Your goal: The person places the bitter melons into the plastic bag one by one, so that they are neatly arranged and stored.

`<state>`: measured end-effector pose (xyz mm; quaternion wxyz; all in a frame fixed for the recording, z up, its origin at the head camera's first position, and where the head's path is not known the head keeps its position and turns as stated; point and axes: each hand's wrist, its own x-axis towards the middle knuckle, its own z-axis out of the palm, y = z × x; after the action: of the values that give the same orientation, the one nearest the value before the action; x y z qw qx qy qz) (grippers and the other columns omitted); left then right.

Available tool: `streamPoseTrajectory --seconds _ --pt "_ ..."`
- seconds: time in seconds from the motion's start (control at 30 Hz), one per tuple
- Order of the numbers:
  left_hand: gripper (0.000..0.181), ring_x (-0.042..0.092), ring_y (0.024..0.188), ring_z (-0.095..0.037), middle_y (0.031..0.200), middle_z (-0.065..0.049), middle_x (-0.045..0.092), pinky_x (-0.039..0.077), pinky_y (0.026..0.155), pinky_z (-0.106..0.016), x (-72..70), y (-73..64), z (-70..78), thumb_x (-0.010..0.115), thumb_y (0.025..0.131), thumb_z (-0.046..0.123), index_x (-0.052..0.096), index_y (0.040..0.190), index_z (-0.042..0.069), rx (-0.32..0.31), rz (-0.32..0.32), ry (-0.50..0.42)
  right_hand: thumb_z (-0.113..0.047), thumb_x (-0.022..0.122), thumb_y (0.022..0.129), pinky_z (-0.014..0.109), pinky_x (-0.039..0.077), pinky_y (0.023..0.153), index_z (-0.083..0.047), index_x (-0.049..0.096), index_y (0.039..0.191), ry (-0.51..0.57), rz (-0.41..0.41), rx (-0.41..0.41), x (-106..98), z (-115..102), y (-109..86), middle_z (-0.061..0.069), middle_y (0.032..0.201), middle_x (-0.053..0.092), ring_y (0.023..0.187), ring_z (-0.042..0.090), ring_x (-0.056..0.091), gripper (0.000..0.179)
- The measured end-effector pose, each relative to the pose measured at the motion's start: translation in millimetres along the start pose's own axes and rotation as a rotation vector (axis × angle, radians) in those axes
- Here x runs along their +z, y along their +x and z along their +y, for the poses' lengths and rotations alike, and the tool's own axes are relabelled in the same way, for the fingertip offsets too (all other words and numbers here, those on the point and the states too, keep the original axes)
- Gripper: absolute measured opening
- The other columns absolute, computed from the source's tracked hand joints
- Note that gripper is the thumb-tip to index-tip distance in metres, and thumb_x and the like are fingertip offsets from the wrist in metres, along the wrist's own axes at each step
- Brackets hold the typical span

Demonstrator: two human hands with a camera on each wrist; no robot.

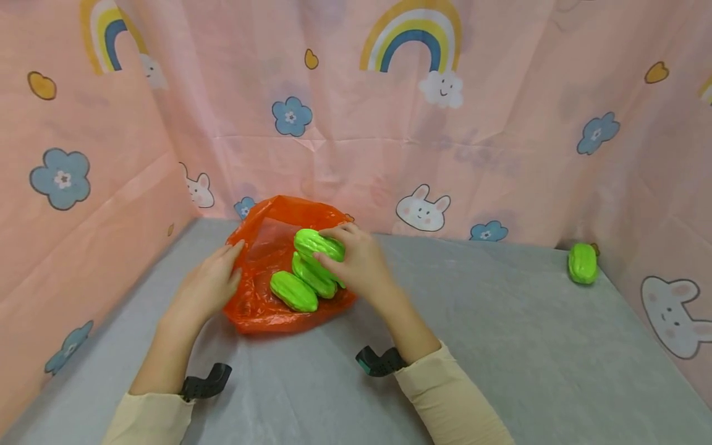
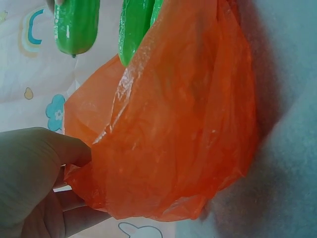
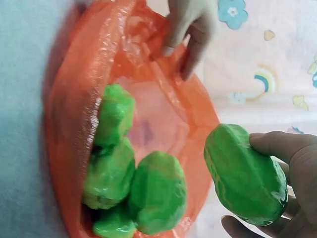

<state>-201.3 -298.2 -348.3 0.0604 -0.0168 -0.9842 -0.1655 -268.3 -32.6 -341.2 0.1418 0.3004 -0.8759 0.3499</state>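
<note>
An orange plastic bag (image 1: 250, 318) lies with its mouth spread, holding several glossy green ridged fruits (image 1: 293, 292). At the bag's left side, my left hand (image 1: 208, 287) grips the rim; in the left wrist view its thumb lies against the orange film (image 2: 163, 129), fingers partly hidden behind it. My right hand (image 1: 358, 266) holds another green ridged fruit (image 3: 242, 173) between thumb and fingers. In the head view this fruit overlaps the ones in the bag; the right wrist view shows it at the bag's mouth, apart from the fruits (image 3: 158, 193) inside.
One more green ridged fruit (image 1: 583, 264) rests at the far right corner of the grey-covered table (image 1: 500, 334). Pink patterned cloth (image 1: 345, 167) walls the back and both sides, close behind the bag. Dark wrist-worn devices (image 1: 207, 382) sit on both forearms.
</note>
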Motion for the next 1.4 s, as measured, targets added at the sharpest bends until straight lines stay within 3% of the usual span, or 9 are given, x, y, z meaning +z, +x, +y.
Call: streamPoseTrajectory --seconds 0.13,0.43,0.67,0.93,1.13,1.4 --pt "0.057 0.042 0.141 -0.049 0.153 -0.03 0.043 0.037 0.114 -0.066 -0.2 0.6 0.2 0.049 0.1 0.01 0.036 0.155 -0.002 -0.004 -0.005 0.001 -0.032 0.076 0.09 0.037 0.059 0.085 -0.017 0.071 0.125 0.002 -0.02 0.017 11.0 -2.0 -2.7 0.004 0.119 0.068 0.103 0.022 0.067 0.039" --pt "0.057 0.044 0.139 -0.049 0.151 -0.029 0.045 0.039 0.113 -0.066 1.1 0.9 0.6 0.049 0.1 0.01 0.036 0.154 -0.002 0.001 0.006 0.011 -0.034 0.075 0.09 0.037 0.06 0.083 -0.018 0.07 0.126 -0.017 -0.021 0.037 32.6 -6.4 -8.3 0.004 0.12 0.068 0.102 0.022 0.068 0.04" --pt "0.056 0.045 0.139 -0.049 0.15 -0.03 0.047 0.039 0.113 -0.065 1.3 -0.2 1.4 0.05 0.1 0.009 0.037 0.153 -0.003 0.009 0.013 0.007 -0.033 0.077 0.089 0.038 0.06 0.087 -0.018 0.071 0.125 -0.042 -0.007 -0.004 41.4 -3.0 -8.8 0.004 0.119 0.068 0.102 0.023 0.068 0.04" --pt "0.056 0.044 0.139 -0.05 0.151 -0.031 0.045 0.039 0.113 -0.066 2.3 -2.0 -1.2 0.05 0.1 0.008 0.037 0.153 -0.003 -0.002 0.007 -0.001 -0.033 0.078 0.088 0.046 0.051 0.106 -0.017 0.072 0.123 -0.07 0.017 -0.043 51.9 -4.8 -9.9 0.005 0.118 0.07 0.11 0.025 0.066 0.039" --pt "0.056 0.045 0.138 -0.05 0.15 -0.03 0.046 0.039 0.113 -0.065 3.1 -2.4 -2.1 0.05 0.1 0.008 0.038 0.154 -0.002 0.004 0.02 0.004 -0.034 0.078 0.087 0.044 0.049 0.109 -0.016 0.074 0.121 -0.125 0.042 -0.05 58.9 -3.5 -11.0 0.004 0.118 0.072 0.113 0.025 0.064 0.038" --pt "0.056 0.043 0.141 -0.049 0.153 -0.029 0.044 0.038 0.113 -0.065 2.5 0.0 -0.4 0.049 0.101 0.009 0.037 0.155 -0.001 -0.004 0.005 0.005 -0.032 0.079 0.086 0.042 0.053 0.103 -0.015 0.075 0.118 -0.12 0.058 -0.066 65.2 1.1 -12.5 0.003 0.113 0.071 0.114 0.024 0.062 0.036"
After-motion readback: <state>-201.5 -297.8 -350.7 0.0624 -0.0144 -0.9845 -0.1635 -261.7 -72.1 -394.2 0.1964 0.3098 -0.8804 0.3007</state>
